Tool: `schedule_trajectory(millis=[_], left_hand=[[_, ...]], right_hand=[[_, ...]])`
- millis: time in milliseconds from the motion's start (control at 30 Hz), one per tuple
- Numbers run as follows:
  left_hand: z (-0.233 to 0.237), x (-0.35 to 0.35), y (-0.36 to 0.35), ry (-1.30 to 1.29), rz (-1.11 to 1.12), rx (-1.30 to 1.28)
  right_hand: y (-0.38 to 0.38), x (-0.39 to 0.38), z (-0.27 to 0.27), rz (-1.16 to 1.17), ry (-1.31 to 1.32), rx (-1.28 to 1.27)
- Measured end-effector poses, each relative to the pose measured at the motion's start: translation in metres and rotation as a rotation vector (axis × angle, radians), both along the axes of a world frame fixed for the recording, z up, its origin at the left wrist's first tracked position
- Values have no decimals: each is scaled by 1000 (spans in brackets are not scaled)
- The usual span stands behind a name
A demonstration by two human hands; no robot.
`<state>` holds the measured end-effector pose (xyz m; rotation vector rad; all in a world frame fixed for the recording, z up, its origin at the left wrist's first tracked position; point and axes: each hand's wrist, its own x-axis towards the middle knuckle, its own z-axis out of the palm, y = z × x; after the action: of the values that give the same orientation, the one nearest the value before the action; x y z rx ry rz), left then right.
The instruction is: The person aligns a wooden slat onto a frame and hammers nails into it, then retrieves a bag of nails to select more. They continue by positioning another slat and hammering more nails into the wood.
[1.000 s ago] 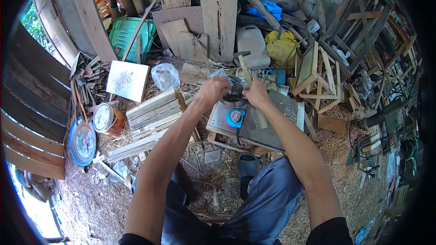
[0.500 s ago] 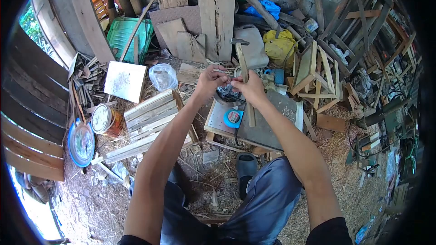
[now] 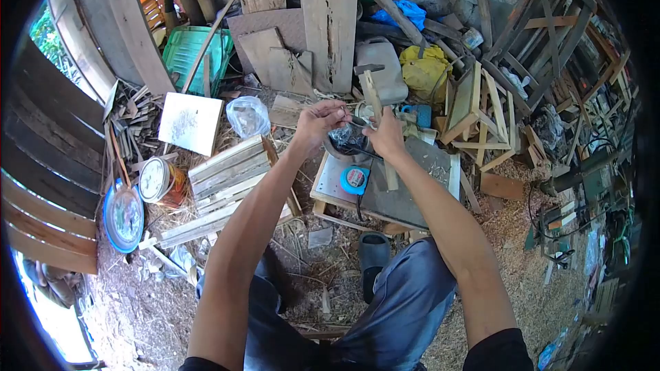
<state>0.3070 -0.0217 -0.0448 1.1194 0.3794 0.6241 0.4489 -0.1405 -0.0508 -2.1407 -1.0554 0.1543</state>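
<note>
My right hand (image 3: 386, 136) is closed around the wooden handle of a hammer (image 3: 375, 93), its dark metal head pointing away from me. My left hand (image 3: 323, 122) is closed in a pinch just left of it; something tiny and dark may be between the fingertips, too small to name. Beneath both hands is a round container (image 3: 331, 151) with clear plastic and dark contents inside. A blue tape measure (image 3: 355, 178) lies in front of it on a low wooden bench (image 3: 405, 196).
A slatted wooden piece (image 3: 230, 182) lies on the left, near a paint can (image 3: 155, 180) and a blue basin (image 3: 111, 223). A white board (image 3: 190, 124) and a plastic bag (image 3: 247, 117) are farther back. A small wooden frame (image 3: 479, 113) stands at right.
My hands have moved slightly apart. The right hand and hammer have shifted a little right and toward me, showing more of the container between the hands.
</note>
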Motion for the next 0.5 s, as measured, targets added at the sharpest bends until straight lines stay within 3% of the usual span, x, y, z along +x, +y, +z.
schedule_trajectory(millis=[133, 300, 500], left_hand=[[-2, 2, 1, 36, 28, 31], [-16, 0, 8, 91, 5, 78], [-20, -1, 9, 92, -25, 72]], right_hand=[[1, -4, 3, 22, 58, -93], [8, -8, 1, 107, -52, -173], [2, -13, 10, 136, -82, -108]])
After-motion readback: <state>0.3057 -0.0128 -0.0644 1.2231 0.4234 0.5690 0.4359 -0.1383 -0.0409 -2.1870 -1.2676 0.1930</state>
